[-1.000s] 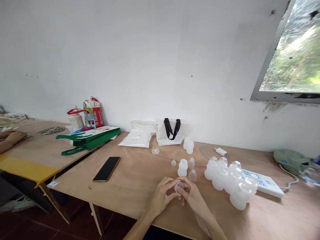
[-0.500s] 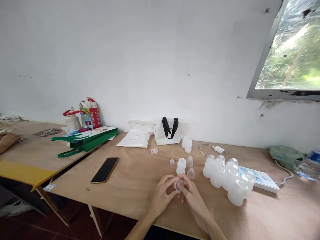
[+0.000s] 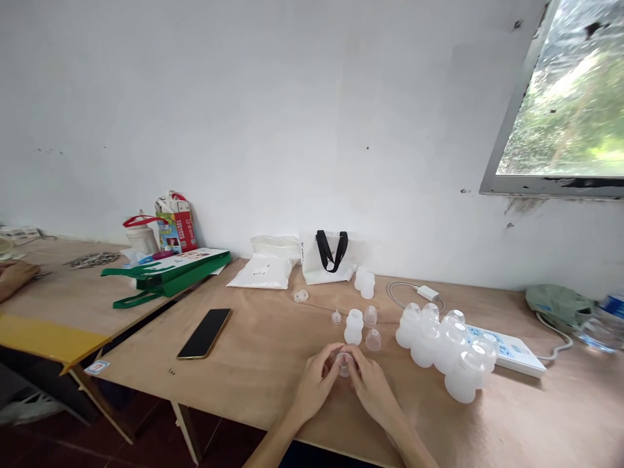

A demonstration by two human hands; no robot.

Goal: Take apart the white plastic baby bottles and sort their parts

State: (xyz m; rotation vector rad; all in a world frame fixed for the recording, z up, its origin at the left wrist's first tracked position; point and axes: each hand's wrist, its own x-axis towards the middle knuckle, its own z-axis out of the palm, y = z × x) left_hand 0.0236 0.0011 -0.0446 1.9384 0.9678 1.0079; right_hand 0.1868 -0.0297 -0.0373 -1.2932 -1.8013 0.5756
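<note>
Near the front edge of the table, my left hand [image 3: 316,383] and my right hand [image 3: 369,383] meet around a small translucent bottle ring [image 3: 344,365]. Fingers and thumbs of both hands close on it from either side, partly covering it. Just beyond stands an uncapped frosted baby bottle [image 3: 353,327]. To its right are two clear domed caps, one farther back [image 3: 370,316] and one nearer [image 3: 373,340]. A clear bottle teat [image 3: 336,316] sits left of the bottle, and loose ring parts [image 3: 301,296] lie farther back.
Several capped bottles [image 3: 446,344] cluster at right before a power strip [image 3: 511,354]. A phone [image 3: 205,333] lies at left. White packages [image 3: 263,270], a black-handled bag [image 3: 326,263] and more bottles [image 3: 364,283] line the wall. Another person's hand [image 3: 17,276] shows far left.
Both hands have shifted slightly, the ring held a little lower and more covered. The right hand's fingers have tucked in closer. Objects on the table stay in place.
</note>
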